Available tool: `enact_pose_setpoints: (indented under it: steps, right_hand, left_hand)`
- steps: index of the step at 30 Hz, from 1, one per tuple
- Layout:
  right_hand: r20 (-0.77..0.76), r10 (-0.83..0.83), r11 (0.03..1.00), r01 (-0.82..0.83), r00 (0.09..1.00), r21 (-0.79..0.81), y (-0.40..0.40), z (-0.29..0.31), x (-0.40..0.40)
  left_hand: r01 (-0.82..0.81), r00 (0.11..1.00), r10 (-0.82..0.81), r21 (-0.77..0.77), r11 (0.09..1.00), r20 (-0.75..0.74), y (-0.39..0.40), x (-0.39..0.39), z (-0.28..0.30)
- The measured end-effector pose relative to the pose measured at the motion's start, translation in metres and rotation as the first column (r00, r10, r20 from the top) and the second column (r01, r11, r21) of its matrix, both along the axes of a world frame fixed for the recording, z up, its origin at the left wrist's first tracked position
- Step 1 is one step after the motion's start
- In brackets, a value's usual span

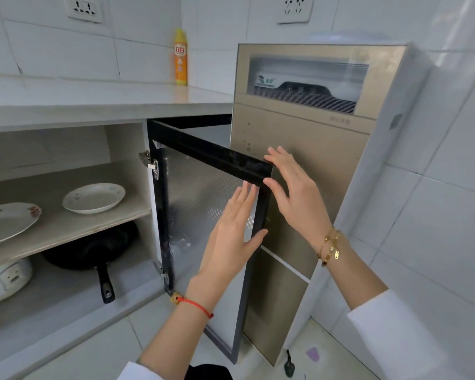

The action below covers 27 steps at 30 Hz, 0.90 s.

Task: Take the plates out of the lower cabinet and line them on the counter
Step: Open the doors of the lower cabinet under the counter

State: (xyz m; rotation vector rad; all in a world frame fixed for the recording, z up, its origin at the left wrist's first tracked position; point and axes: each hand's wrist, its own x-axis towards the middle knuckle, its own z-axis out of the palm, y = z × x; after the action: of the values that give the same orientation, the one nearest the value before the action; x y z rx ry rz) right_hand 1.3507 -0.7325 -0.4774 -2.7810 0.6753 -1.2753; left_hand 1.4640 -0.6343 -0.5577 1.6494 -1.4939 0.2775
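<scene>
Left hand: the left hand (232, 229) is nearest to the camera, with a red cord on the wrist; fingers straight and close together, thumb out, palm flat against the inner face of the cabinet door (203, 204). It holds nothing.
Right hand: the right hand (294, 193) has gold bracelets on the wrist; fingers spread, fingertips on the top outer corner of the door frame, thumb under the black top bar. It grips nothing fully.
Cabinet door: black frame with a patterned panel, swung open, its free edge close to the gold appliance (313, 149) at the right.
Plates: two plates lie on the middle shelf (66, 229) of the lower cabinet, apart from each other: the plain plate (93, 198) near the door hinge, the flowered plate (7, 222) at the left edge.
Bottom level: a black frying pan (93, 250) and a white cooker (6, 279).
Counter: the counter (107, 100) carries only a yellow bottle (181, 57) at the wall.
</scene>
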Motion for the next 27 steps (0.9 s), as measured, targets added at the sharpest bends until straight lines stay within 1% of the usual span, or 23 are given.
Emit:
enact_pose_setpoints:
  steps: [6, 13, 16, 19, 21, 22, 26, 27]
  right_hand:
    - [0.004, 0.01, 1.0, -0.01, 1.0, 0.012, -0.003, 0.001, 0.0]
    - [-0.009, 0.018, 0.999, -0.018, 1.0, 0.034, 0.011, 0.005, -0.001]
    - [-0.044, -0.011, 1.0, 0.01, 0.999, -0.017, 0.022, 0.009, -0.001]
    - [-0.083, -0.031, 0.99, 0.019, 0.996, -0.142, 0.037, 0.014, 0.003]
    - [-0.108, 0.0, 0.98, -0.021, 0.994, -0.2, 0.049, 0.017, 0.011]
    - [-0.107, 0.034, 0.979, -0.055, 0.994, -0.198, 0.057, 0.017, 0.017]
    - [-0.047, 0.193, 0.978, -0.196, 0.98, -0.065, 0.095, 0.015, 0.051]
    - [-0.034, 0.229, 0.972, -0.23, 0.973, -0.055, 0.105, 0.013, 0.062]
  left_hand:
    - [-0.007, 1.0, 0.008, 0.045, 0.999, -0.003, 0.001, 0.002, 0.005]
    - [-0.028, 1.0, 0.027, 0.093, 0.995, 0.017, 0.031, 0.005, 0.019]
    - [-0.065, 0.997, 0.061, 0.089, 0.994, 0.045, 0.054, 0.012, 0.025]
    - [-0.121, 0.992, 0.119, 0.073, 0.99, 0.034, 0.086, 0.024, 0.029]
    - [-0.178, 0.984, 0.176, 0.067, 0.982, 0.032, 0.108, 0.035, 0.031]
    - [-0.213, 0.977, 0.211, 0.067, 0.975, 0.029, 0.119, 0.04, 0.032]
    - [-0.343, 0.939, 0.342, 0.057, 0.938, 0.02, 0.168, 0.063, 0.033]
    - [-0.376, 0.926, 0.376, 0.056, 0.925, 0.02, 0.182, 0.07, 0.033]
